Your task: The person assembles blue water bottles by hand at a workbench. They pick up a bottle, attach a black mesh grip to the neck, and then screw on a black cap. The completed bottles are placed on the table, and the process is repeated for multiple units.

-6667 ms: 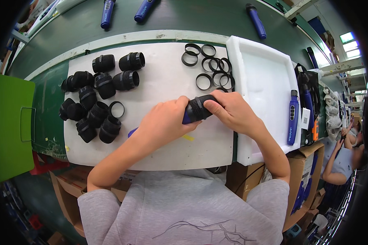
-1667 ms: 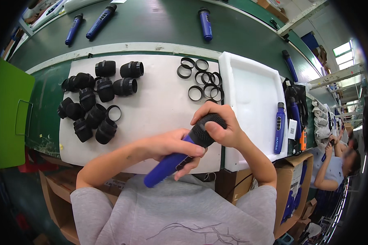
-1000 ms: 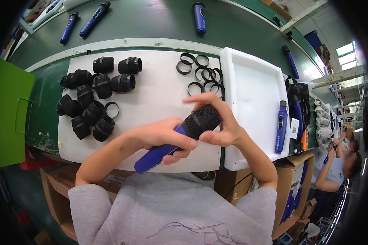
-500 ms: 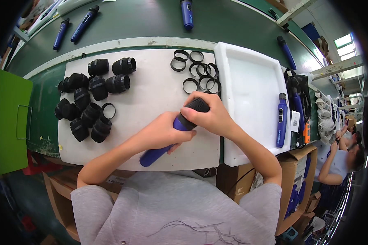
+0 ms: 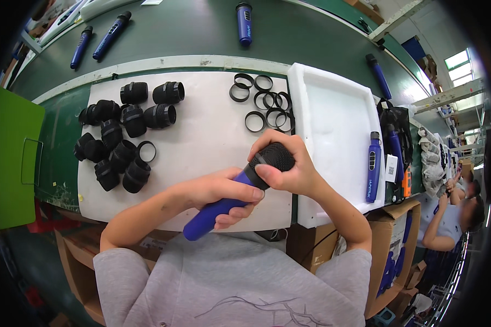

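Observation:
A blue microphone (image 5: pixel 206 219) lies slantwise across my body, its handle wrapped by my left hand (image 5: pixel 223 191). Around the black mesh head (image 5: pixel 277 156) at its upper end, my right hand (image 5: pixel 297 177) is closed, with the thumb pressed near the collar. Head and handle are joined or touching; the fingers partly hide the seam. On the white work sheet (image 5: pixel 202 120) to the left sits a group of black mesh microphone heads (image 5: pixel 133 121). Several thin black rings (image 5: pixel 255 121) lie beyond my right hand, and one more ring (image 5: pixel 147 151) rests by the heads.
To the right stands a white foam tray (image 5: pixel 305 163) holding another blue microphone (image 5: pixel 373 169). More blue microphones (image 5: pixel 244 24) lie on the green bench (image 5: pixel 180 32) beyond. A green panel (image 5: pixel 13 158) is at far left, cardboard boxes (image 5: pixel 384 234) below. A co-worker (image 5: pixel 442 220) sits at right.
The microphone and both hands have come slightly nearer my body. My right hand has shifted right and turned around the head, showing more of the mesh.

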Action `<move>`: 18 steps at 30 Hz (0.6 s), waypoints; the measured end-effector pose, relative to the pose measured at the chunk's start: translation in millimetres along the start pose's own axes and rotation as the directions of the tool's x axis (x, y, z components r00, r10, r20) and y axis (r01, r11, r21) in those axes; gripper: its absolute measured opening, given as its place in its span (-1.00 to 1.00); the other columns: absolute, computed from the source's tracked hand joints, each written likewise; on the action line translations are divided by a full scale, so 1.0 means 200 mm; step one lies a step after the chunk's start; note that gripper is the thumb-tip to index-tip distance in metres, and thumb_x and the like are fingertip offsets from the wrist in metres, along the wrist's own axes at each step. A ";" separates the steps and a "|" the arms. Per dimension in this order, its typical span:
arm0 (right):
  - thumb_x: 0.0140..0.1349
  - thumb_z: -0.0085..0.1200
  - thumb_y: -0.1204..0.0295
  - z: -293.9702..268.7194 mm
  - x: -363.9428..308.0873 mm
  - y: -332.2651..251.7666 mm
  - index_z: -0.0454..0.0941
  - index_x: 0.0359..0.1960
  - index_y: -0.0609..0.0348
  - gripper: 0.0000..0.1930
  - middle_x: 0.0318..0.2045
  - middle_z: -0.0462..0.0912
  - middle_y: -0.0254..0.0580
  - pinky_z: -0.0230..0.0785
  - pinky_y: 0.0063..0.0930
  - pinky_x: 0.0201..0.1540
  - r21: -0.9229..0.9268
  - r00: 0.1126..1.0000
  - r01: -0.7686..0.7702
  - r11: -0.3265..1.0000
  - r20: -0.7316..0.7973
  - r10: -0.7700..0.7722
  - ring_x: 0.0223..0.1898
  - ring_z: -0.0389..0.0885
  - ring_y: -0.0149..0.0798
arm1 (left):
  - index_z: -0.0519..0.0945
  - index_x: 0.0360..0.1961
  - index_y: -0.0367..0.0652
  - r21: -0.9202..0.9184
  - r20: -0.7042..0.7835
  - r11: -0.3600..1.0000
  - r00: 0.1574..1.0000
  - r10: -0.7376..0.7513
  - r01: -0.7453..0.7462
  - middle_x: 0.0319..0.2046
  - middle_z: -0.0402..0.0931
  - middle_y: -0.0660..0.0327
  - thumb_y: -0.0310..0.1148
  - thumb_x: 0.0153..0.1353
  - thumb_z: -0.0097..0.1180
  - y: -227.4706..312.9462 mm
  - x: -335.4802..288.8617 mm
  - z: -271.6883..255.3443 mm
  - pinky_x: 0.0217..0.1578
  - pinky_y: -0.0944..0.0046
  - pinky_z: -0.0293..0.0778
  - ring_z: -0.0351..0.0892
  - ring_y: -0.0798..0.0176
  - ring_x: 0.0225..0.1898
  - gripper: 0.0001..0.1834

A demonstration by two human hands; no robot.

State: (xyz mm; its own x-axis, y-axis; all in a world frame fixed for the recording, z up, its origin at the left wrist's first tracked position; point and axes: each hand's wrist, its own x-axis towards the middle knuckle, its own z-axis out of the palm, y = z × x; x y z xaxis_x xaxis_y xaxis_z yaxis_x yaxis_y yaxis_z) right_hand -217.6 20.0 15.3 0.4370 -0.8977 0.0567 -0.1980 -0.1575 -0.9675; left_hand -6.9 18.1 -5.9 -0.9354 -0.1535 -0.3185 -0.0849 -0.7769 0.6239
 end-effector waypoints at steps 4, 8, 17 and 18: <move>0.08 0.31 0.25 0.02 0.02 0.02 0.61 -0.34 0.23 -0.71 -0.57 0.61 -0.31 0.40 -0.57 -0.43 -0.025 0.975 -0.198 0.980 -0.105 0.195 -0.53 0.54 -0.51 | 0.45 -0.42 -0.21 0.386 -0.348 0.921 0.933 0.091 0.054 -0.67 0.46 0.23 -0.24 0.26 0.19 0.06 0.00 0.05 -0.68 0.33 0.41 0.46 0.37 -0.73 -0.72; 0.08 0.31 0.20 -0.01 0.03 0.06 0.63 -0.27 0.20 -0.67 -0.56 0.59 -0.29 0.38 -0.55 -0.43 -0.064 0.992 -0.120 0.991 -0.046 0.117 -0.54 0.51 -0.48 | 0.46 -0.40 -0.21 0.469 -0.339 0.882 0.933 0.122 0.055 -0.66 0.48 0.24 -0.24 0.24 0.21 0.06 0.02 0.04 -0.66 0.35 0.41 0.46 0.38 -0.74 -0.73; -0.03 0.46 0.02 -0.02 0.02 0.08 0.58 0.08 0.30 -0.27 -0.56 0.52 -0.27 0.31 -0.54 -0.47 0.080 0.875 0.439 0.895 0.189 -0.446 -0.55 0.51 -0.40 | 0.42 -0.31 -0.26 -0.222 0.288 0.968 0.956 -0.050 0.118 -0.69 0.36 0.20 -0.15 0.25 0.26 -0.06 0.02 -0.02 -0.78 0.28 0.41 0.40 0.32 -0.77 -0.61; -0.03 0.43 0.08 -0.01 0.01 0.08 0.60 0.00 0.28 -0.37 -0.56 0.55 -0.26 0.33 -0.54 -0.48 0.059 0.887 0.422 0.904 0.177 -0.426 -0.56 0.53 -0.38 | 0.42 -0.27 -0.26 -0.245 0.324 0.958 0.944 -0.063 0.148 -0.70 0.35 0.20 -0.13 0.28 0.25 -0.09 0.03 -0.04 -0.78 0.27 0.39 0.39 0.31 -0.77 -0.61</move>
State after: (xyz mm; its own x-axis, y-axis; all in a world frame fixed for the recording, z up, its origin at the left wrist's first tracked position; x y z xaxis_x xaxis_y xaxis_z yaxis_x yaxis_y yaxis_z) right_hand -221.5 14.3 -0.4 0.6274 -0.6565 0.4188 0.0576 -0.4972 -0.8657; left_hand -7.9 25.8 -24.7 -0.9889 0.1021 -0.1083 -0.1358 -0.9169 0.3753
